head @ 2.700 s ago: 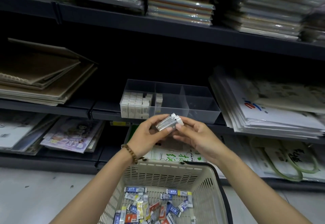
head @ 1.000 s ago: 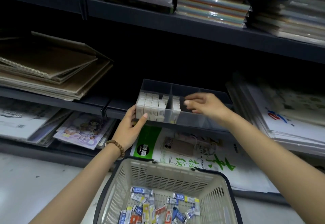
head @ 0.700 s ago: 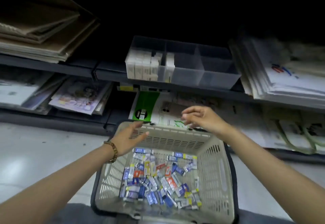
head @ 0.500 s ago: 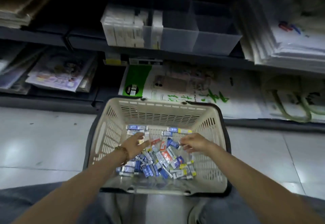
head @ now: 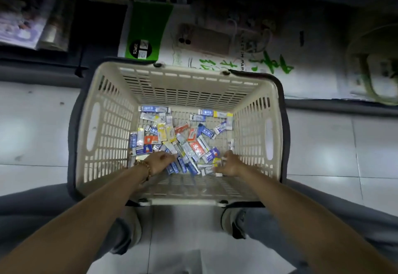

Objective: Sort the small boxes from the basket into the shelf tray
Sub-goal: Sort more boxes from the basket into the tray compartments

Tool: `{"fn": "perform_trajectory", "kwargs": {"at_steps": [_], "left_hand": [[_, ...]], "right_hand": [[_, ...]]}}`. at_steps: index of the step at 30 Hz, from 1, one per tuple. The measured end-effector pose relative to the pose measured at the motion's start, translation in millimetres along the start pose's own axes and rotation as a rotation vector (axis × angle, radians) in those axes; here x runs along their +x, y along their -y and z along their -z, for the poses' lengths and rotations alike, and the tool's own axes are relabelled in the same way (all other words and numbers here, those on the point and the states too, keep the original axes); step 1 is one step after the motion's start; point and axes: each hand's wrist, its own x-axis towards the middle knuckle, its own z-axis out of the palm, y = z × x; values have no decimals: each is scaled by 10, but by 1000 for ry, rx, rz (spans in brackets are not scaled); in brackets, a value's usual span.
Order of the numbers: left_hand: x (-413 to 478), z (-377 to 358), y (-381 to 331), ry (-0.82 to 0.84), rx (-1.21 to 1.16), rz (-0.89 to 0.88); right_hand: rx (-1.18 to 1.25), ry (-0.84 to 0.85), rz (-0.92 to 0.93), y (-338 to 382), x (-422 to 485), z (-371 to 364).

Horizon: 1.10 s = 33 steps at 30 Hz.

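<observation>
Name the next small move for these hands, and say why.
Likely close the right hand on one of the small boxes and lift it: both it and the left hand are down on the pile in the basket, and neither plainly holds a box.

Head view, steeply downward, close over basket (head: pixel 107 127).
</observation>
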Motion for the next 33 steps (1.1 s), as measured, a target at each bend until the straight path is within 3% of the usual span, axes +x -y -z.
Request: {"fn": "perform_trajectory", "kwargs": {"at_steps": [6, 9, 12, 17, 21, 26, 33], "left_hand": [[69, -31, -16, -23, -12, -1], [85, -43, -56, -36, -17, -23], [80, -37, -113, -50, -43, -54], [13, 25, -341, -16, -199, -78], [-168, 110, -709, 159, -376, -37], [-548, 460, -1269, 221, -720, -181], [-1523, 1114, -1836, 214, -584, -432]], "right_hand": [[-38, -108, 68, -19, 148, -148], [61, -100, 61, 29, 178, -152], [68, -62, 68, 36, 168, -113], [298, 106, 73, 210, -42, 205], [393, 205, 217, 686, -398, 564], [401, 220, 414, 1293, -1061, 1057], [515, 191, 622, 1661, -2089, 1598]]}}
